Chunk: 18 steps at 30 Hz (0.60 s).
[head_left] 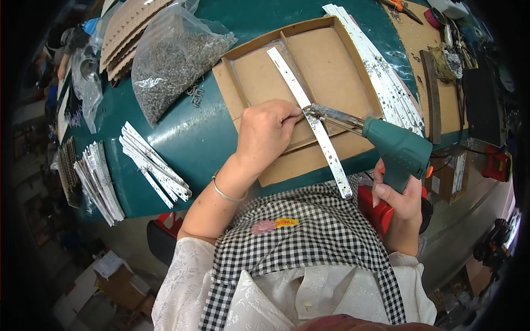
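Note:
A green soldering gun is in my right hand, its fingers wrapped round the handle. The gun's metal tip meets the middle of a white LED strip board. This board lies slantwise across a shallow cardboard tray, its near end jutting past the tray toward my apron. My left hand is closed in a pinch at the board's left side, close to the tip. Whatever sits between those fingertips is too small and covered to make out.
Many LED strip boards lie along the tray's right side. Left of it are a clear bag of small metal parts, loose boards and another bundle. Corrugated cardboard is stacked far left; orange-handled pliers lie far right.

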### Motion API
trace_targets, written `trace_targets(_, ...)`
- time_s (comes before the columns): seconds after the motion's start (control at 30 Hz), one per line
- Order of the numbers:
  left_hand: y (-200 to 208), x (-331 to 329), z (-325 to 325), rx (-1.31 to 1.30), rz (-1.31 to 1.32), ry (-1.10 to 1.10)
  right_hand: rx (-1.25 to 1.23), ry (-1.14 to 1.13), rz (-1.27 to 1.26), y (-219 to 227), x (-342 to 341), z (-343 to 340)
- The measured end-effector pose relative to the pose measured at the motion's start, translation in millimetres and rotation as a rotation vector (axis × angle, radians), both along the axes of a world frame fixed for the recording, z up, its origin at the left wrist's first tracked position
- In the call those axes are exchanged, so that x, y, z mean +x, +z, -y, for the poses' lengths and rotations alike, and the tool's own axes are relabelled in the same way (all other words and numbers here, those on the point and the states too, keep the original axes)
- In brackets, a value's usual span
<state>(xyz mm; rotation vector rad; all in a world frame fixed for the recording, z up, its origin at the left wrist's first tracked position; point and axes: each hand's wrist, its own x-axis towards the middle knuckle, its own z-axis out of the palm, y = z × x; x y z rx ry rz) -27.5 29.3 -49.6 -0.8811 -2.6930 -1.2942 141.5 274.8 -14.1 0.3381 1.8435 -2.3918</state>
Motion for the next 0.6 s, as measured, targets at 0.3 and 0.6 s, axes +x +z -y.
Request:
trace_targets(0.3,-1,-1,1,0.002,0.025,-0.019,-0.009,0.008,-0.004,9,-5,0)
trace_targets(0.6,-2,-2,2,0.014,0.049,-0.034,0.034,-0.008,0.022,9,2,-1)
